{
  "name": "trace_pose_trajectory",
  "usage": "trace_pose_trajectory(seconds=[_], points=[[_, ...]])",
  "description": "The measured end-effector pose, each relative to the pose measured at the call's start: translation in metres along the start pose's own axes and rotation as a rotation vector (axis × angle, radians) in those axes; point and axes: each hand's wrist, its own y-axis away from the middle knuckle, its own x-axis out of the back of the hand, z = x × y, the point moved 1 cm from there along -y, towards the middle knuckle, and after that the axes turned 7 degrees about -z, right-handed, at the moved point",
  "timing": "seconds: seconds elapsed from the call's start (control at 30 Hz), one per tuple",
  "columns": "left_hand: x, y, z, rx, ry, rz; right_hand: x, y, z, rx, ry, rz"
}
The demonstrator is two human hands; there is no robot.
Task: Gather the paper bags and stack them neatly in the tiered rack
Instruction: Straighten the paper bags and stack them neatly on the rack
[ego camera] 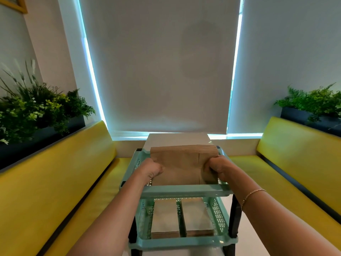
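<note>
A thick stack of brown paper bags [181, 164] stands tilted in the top tier of a mint-green plastic rack [184, 192] on the white table. My left hand [152, 170] grips the stack's left edge and my right hand [219, 168] grips its right edge, fingers curled round the paper. In the tier below lie two flat stacks of paper bags [165, 218], side by side with a green divider between them.
The white table [177, 138] runs away from me to a window with a drawn grey blind. Yellow bench seats [60, 172] flank it on both sides, each with a planter of green plants [36, 108] behind. The rack has black corner posts [235, 218].
</note>
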Motion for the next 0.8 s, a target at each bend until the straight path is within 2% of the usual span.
trace_pose_trajectory(seconds=[0.13,0.23,0.4,0.47,0.57,0.7,0.8], points=[[0.011,-0.002,0.009,-0.026,-0.053,-0.009,0.006,0.003,-0.010,0.023,0.070,-0.004],[0.017,-0.010,0.011,0.022,-0.079,0.027,0.006,0.004,-0.019,0.004,0.103,-0.050],[0.013,-0.019,0.009,0.145,-0.467,0.081,-0.007,-0.009,-0.013,-0.102,0.218,0.018],[0.008,-0.018,0.010,0.169,-0.636,0.072,-0.013,-0.014,-0.011,-0.093,0.321,0.054],[0.003,-0.020,0.011,0.173,-0.754,0.084,-0.017,-0.015,-0.009,-0.058,0.466,0.112],[-0.001,-0.014,0.008,0.156,-0.786,0.159,-0.021,-0.013,-0.008,0.014,0.530,0.201],[-0.004,-0.002,0.009,0.050,-0.693,0.260,-0.021,-0.002,-0.009,0.133,0.502,0.292]])
